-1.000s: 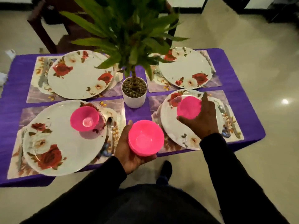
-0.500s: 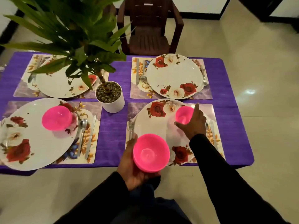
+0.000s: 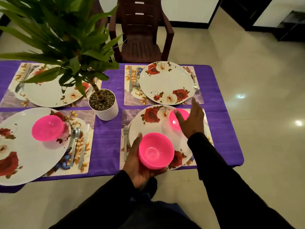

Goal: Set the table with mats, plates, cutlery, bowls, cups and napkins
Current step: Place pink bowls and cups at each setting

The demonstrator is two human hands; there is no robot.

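Pink bowl [image 3: 156,150] upright, mouth facing up, cupped in my left hand [image 3: 138,164] with fingers curled under it at the tabletop [image 3: 107,142] edge, second bowl [image 3: 177,119] upright on the near plate [image 3: 148,129], my right hand [image 3: 192,120] over it, fingers spread, gripping nothing.

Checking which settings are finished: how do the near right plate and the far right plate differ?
The near right plate carries a pink bowl; the far right plate carries none. The right hand hovers open over the near right plate; nothing is above the far right plate. Both are white with roses, each on a mat.
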